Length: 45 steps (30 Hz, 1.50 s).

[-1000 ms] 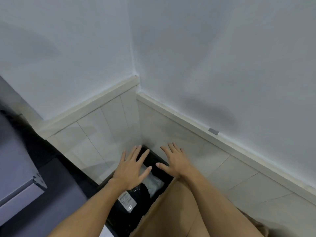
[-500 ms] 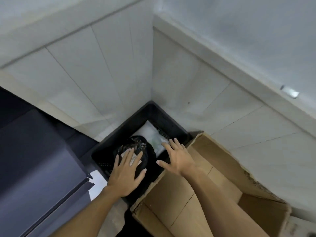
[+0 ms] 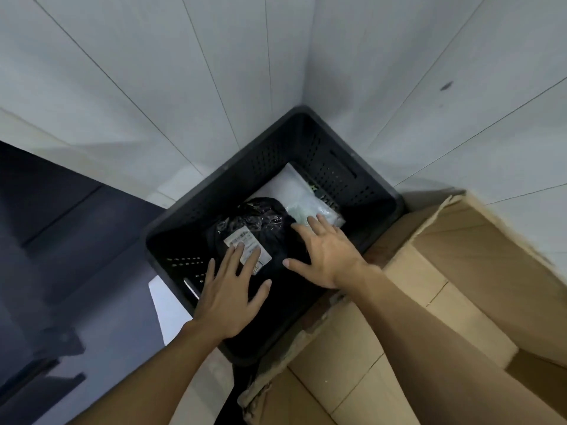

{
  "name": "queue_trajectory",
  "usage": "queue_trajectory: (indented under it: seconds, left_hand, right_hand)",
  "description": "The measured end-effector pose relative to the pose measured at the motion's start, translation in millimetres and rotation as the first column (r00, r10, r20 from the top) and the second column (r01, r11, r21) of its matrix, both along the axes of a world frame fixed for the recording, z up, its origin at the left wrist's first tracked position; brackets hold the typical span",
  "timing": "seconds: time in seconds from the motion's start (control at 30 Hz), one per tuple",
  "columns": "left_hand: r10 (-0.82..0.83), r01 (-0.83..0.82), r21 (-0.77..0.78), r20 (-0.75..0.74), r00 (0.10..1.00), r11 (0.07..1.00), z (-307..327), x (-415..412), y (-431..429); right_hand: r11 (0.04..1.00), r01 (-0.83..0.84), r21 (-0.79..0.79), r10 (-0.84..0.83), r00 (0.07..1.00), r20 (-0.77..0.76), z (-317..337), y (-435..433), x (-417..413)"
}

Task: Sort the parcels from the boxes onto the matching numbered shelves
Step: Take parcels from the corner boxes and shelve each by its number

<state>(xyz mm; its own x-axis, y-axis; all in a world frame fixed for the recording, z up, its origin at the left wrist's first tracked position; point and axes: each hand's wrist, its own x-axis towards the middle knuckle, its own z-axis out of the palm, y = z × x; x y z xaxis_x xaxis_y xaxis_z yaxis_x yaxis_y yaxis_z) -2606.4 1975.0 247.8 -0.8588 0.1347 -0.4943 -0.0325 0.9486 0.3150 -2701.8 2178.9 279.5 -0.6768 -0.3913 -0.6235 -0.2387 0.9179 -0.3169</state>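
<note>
A black perforated crate (image 3: 233, 176) stands in the corner of the tiled walls. Inside lies a black plastic parcel (image 3: 260, 219) with a white label (image 3: 242, 240), and behind it a white padded parcel (image 3: 294, 191). My left hand (image 3: 230, 299) hovers over the near side of the black parcel, fingers spread, fingertips over the label. My right hand (image 3: 328, 253) reaches in from the right, fingers apart, over the parcel's right edge and the white parcel's corner. Neither hand holds anything.
An open cardboard box (image 3: 460, 271) with a torn flap sits right of the crate, against the wall. A dark grey shelf unit (image 3: 55, 240) stands at the left. A white floor strip (image 3: 165, 305) shows between them.
The view has tilted down and closer to the crate. Both hands have lowered further into the crate, over the black parcel.
</note>
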Motion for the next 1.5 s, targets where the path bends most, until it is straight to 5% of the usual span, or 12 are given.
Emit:
queue_trajectory:
  seconds: [0.57, 1.03, 1.5]
  left_hand:
    - [0.277, -0.278, -0.019, 0.15, 0.949, 0.961, -136, -29, -12]
    - [0.597, -0.593, -0.077, 0.16, 0.786, 0.801, -192, -15, -13]
    - [0.676, -0.682, -0.032, 0.168, 0.717, 0.731, -210, -12, -28]
  right_hand:
    - [0.993, -0.119, -0.008, 0.119, 0.99, 0.075, -128, -40, -74]
    - [0.991, -0.126, 0.053, 0.109, 0.961, 0.254, -215, -47, -71]
    - [0.992, 0.121, -0.024, -0.114, 0.976, 0.185, -240, -37, -47]
